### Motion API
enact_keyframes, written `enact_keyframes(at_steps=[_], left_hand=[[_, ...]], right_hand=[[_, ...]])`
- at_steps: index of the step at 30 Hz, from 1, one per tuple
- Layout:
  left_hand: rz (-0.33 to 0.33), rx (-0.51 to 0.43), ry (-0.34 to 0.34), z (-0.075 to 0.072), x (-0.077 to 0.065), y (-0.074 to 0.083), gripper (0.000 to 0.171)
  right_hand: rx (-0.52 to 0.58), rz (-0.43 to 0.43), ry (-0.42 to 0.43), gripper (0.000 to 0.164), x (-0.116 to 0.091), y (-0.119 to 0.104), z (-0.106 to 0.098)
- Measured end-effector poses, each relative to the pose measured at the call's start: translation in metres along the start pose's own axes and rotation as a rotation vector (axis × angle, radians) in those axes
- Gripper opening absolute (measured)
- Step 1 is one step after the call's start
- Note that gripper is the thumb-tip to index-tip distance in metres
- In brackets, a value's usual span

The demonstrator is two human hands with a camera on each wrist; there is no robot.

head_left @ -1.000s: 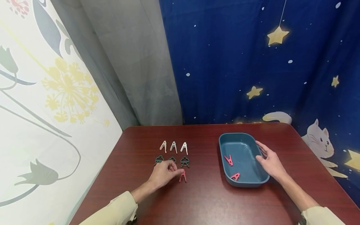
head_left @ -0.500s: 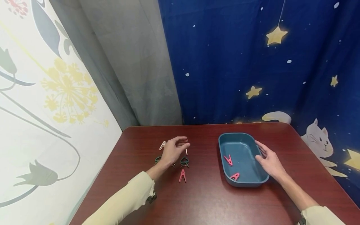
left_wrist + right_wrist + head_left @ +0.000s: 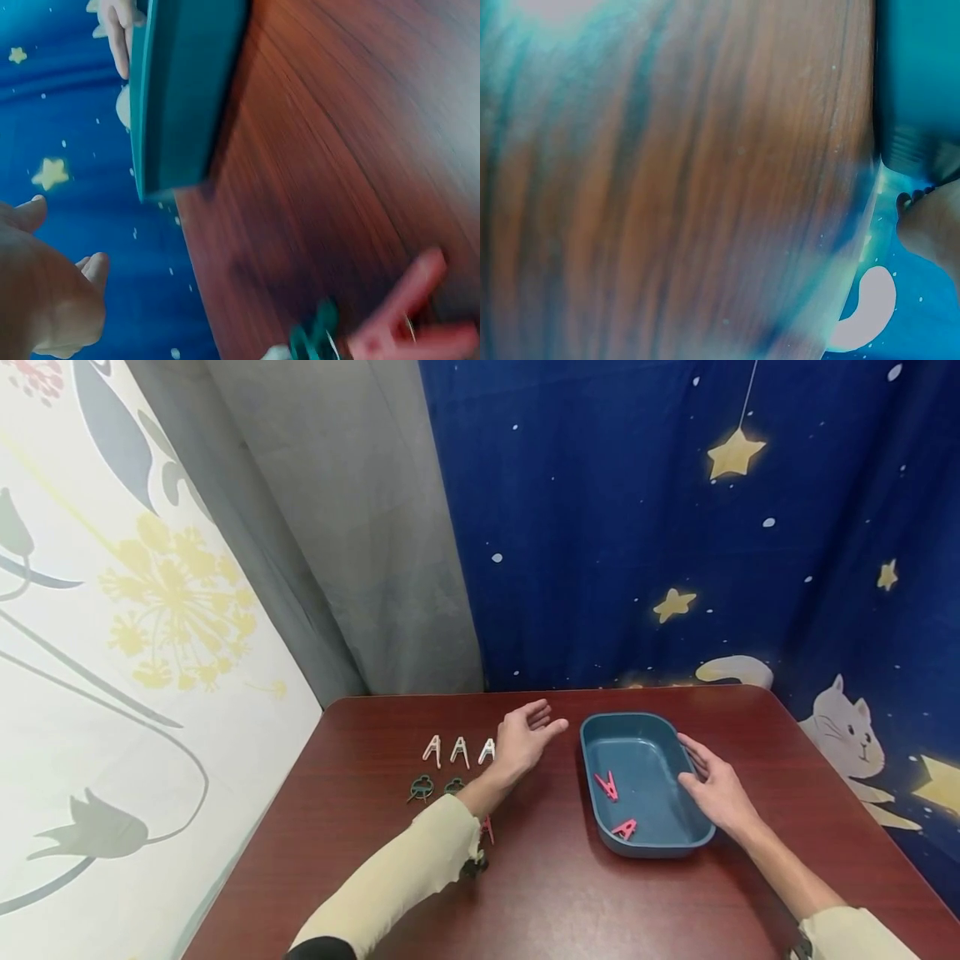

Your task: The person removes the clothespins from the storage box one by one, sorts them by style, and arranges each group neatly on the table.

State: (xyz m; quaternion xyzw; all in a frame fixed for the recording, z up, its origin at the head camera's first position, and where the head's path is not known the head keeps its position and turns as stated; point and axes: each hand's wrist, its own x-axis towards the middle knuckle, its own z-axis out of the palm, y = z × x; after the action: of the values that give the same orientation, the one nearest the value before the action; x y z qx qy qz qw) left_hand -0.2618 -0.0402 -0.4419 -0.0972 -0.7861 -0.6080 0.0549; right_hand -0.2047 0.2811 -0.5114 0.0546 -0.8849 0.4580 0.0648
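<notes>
My left hand (image 3: 522,739) hovers over the table between the clips and the blue plastic basin (image 3: 591,785), its fingers loosely extended around nothing. With the thumb over the rim and the fingers outside, my right hand (image 3: 716,785) holds the basin's right side. Two red clips (image 3: 607,786) lie inside the basin. Left of it, three white clips (image 3: 460,752) form a row, the rightmost partly covered by my wrist. Green round clips (image 3: 422,788) sit in front of them, some hidden by my left forearm. Another red clip (image 3: 405,322) shows beside my sleeve.
The dark red wooden table (image 3: 570,893) has its far edge against a grey curtain (image 3: 375,568) and a blue star-patterned curtain (image 3: 585,527). A white floral panel (image 3: 172,710) stands along the left.
My left hand has left the red clip on the table, passed over the white clips, and moved right toward the basin. My right hand stays on the basin.
</notes>
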Motion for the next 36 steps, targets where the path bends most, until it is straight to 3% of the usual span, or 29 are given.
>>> enact_keyframes(at_steps=[10, 20, 23, 30, 36], left_hand=[[-0.017, -0.043, -0.007, 0.052, -0.013, 0.012, 0.062], [-0.104, 0.012, -0.049, 0.083, -0.032, 0.010, 0.064], [-0.140, 0.052, -0.067, 0.089, -0.037, 0.010, 0.066], [-0.194, 0.265, -0.044, 0.104, -0.044, 0.019, 0.068], [-0.274, 0.286, 0.001, 0.121, -0.048, 0.024, 0.074]], right_hand=[[0.010, 0.002, 0.003, 0.066, 0.000, 0.000, 0.002], [0.012, -0.013, 0.004, 0.066, 0.000, -0.002, 0.000], [0.007, -0.013, 0.005, 0.066, 0.000, -0.002, 0.000], [0.015, -0.001, 0.004, 0.066, 0.000, -0.002, 0.000], [0.029, -0.019, 0.007, 0.066, 0.000, 0.000, 0.001]])
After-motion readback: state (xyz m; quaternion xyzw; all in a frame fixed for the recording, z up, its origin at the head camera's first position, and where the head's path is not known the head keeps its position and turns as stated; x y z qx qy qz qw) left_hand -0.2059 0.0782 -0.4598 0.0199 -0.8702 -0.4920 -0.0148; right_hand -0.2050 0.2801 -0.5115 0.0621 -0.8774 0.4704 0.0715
